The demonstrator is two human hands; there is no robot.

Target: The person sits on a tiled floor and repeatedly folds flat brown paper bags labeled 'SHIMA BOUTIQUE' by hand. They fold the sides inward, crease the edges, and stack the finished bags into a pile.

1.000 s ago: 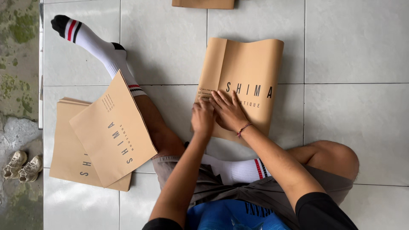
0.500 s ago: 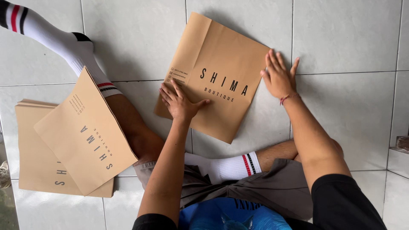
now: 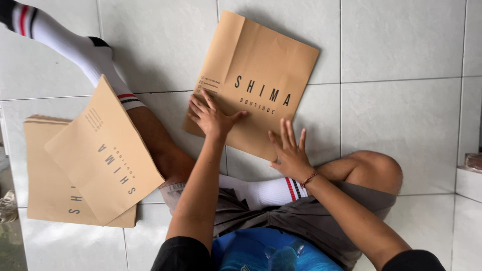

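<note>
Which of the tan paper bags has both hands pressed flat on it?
The single tan paper bag lying flat on the tiles in front of the person; left hand and right hand rest on it. The stack of bags is untouched.

**Right hand pulled back to near edge; bag turned**

Since 0.5 s ago the right hand [image 3: 290,153] has left the far right side of the brown paper bag [image 3: 261,65] and now lies flat, fingers spread, on the bag's near edge. Left hand [image 3: 211,118] has shifted slightly along the bag's left edge. Since 1.0 s ago the bag has turned from square to tilted, and the hands have moved apart.
</note>
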